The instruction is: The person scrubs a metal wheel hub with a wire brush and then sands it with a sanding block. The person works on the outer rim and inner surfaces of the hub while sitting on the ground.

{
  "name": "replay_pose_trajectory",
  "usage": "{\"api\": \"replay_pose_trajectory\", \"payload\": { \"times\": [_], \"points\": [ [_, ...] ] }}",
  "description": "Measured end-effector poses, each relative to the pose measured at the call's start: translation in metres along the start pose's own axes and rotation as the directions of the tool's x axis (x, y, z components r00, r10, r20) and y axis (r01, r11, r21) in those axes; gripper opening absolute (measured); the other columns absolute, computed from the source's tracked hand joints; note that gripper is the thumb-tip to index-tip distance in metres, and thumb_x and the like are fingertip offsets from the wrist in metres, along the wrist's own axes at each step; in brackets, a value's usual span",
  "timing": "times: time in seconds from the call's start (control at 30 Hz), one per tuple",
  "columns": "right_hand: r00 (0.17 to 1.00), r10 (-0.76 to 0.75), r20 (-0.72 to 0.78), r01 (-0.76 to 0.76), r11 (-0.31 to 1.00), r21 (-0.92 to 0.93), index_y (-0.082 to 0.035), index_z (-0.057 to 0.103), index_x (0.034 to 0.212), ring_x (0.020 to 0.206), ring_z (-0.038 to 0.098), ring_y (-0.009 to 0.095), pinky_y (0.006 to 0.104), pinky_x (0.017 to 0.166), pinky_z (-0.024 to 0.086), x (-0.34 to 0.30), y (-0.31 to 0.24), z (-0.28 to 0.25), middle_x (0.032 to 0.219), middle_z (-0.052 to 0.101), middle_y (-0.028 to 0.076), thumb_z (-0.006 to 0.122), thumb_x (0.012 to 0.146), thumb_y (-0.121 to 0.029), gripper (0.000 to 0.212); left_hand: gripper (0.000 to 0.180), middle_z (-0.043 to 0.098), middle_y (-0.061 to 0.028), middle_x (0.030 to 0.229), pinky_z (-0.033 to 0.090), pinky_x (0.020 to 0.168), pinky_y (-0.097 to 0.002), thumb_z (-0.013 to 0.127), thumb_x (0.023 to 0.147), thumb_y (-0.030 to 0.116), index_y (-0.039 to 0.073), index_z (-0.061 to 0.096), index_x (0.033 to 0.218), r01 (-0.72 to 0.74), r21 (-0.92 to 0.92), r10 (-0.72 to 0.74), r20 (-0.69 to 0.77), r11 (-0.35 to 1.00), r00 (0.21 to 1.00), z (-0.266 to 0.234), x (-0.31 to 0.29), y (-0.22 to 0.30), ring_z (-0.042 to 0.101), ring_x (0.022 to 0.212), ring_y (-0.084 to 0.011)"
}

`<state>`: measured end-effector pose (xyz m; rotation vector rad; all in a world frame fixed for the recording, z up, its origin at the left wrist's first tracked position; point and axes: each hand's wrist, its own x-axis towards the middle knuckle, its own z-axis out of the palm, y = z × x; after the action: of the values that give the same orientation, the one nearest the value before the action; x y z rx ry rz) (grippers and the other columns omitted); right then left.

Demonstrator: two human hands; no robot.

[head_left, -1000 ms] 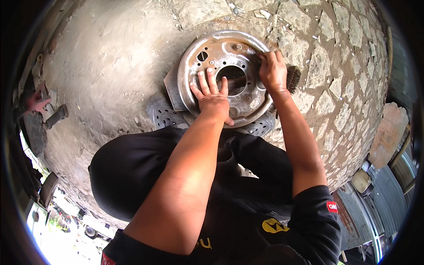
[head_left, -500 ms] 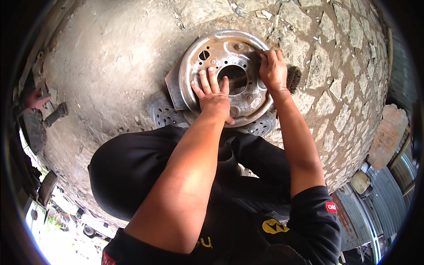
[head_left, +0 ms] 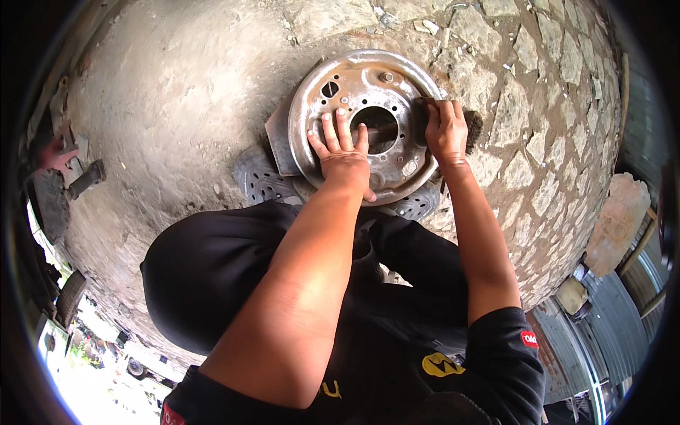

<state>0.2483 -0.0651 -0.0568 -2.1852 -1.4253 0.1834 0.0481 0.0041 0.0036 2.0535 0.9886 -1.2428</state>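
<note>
A round, worn metal plate (head_left: 397, 92) with a large centre hole and several smaller holes lies between my feet, its raised rim rust-marked and partly shiny. My left hand (head_left: 346, 159) rests flat on its near left part, fingers spread beside the centre hole. At the right side of the rim, my right hand (head_left: 446, 131) is closed on a thin dark piece (head_left: 422, 117), pressed against the plate. Its kind is not clear, as the fingers cover much of it. Just right of that hand shows a dark bristled brush (head_left: 473, 131), partly hidden by it.
My grey perforated shoes (head_left: 262, 177) flank the plate, which leans over a metal piece (head_left: 281, 138) at its left. Rough stone paving (head_left: 517, 113) spreads to the right. Corrugated metal sheets (head_left: 616, 312) stand at the far right; a tyre (head_left: 71, 299) is at the left edge.
My right hand has slid a little nearer to me along the plate's right side, and more of the dark piece now shows. My left hand has stayed in place.
</note>
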Motion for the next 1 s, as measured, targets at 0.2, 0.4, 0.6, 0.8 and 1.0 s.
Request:
{"api": "replay_pose_trajectory", "payload": {
  "times": [0.2,0.4,0.6,0.8,1.0],
  "points": [
    [1.0,0.004,-0.009,-0.004,1.0,-0.026,-0.008,0.067,0.098,0.087,0.064,0.043,0.0516,0.075,0.052,0.021,-0.011,0.013,0.094,0.062,0.019,0.065,0.096,-0.014,0.007,0.156,-0.023,-0.0366,0.165,0.001,0.114,-0.0794,0.091,0.058,0.07,0.017,-0.007,0.168,-0.002,0.007,0.002,0.015,1.0,1.0,0.0,0.0,0.001,-0.025,0.149,-0.06],
    [0.999,0.033,0.031,-0.033,0.999,-0.014,-0.008,0.066,0.099,0.087,0.063,0.043,0.0525,0.076,0.053,-0.003,0.001,-0.001,0.093,0.063,0.018,0.065,0.096,-0.015,0.008,0.155,-0.024,-0.036,0.165,0.0,0.114,-0.0799,0.091,0.059,0.069,0.017,-0.006,0.168,0.004,-0.003,-0.004,0.01,1.0,1.0,0.001,0.0,-0.001,-0.025,0.148,-0.0602],
    [1.0,0.019,0.022,-0.019,1.0,-0.017,-0.008,0.065,0.096,0.088,0.063,0.045,0.0538,0.076,0.052,0.019,-0.011,0.008,0.094,0.062,0.02,0.063,0.098,-0.017,0.01,0.155,-0.024,-0.0361,0.165,0.0,0.114,-0.0798,0.09,0.059,0.07,0.017,-0.007,0.168,-0.008,0.0,0.008,0.011,1.0,1.0,0.001,0.0,0.001,-0.025,0.148,-0.0604],
    [0.998,-0.037,0.052,0.036,0.999,0.014,-0.011,0.07,0.098,0.086,0.063,0.043,0.0525,0.075,0.052,0.008,0.006,-0.005,0.093,0.064,0.018,0.066,0.096,-0.016,0.007,0.155,-0.024,-0.0366,0.164,-0.001,0.114,-0.0794,0.091,0.059,0.069,0.017,-0.007,0.168,0.005,-0.004,-0.005,0.028,1.0,1.0,0.0,0.002,0.003,-0.025,0.148,-0.0604],
    [0.987,-0.119,0.109,0.115,0.993,0.037,-0.01,0.069,0.097,0.086,0.063,0.042,0.0501,0.075,0.053,0.033,-0.002,0.004,0.091,0.064,0.017,0.065,0.096,-0.014,0.005,0.156,-0.024,-0.0366,0.164,-0.001,0.114,-0.0793,0.091,0.059,0.069,0.017,-0.007,0.168,-0.002,-0.005,0.002,0.024,1.0,1.0,0.001,0.001,0.001,-0.025,0.148,-0.0603]
  ]
}}
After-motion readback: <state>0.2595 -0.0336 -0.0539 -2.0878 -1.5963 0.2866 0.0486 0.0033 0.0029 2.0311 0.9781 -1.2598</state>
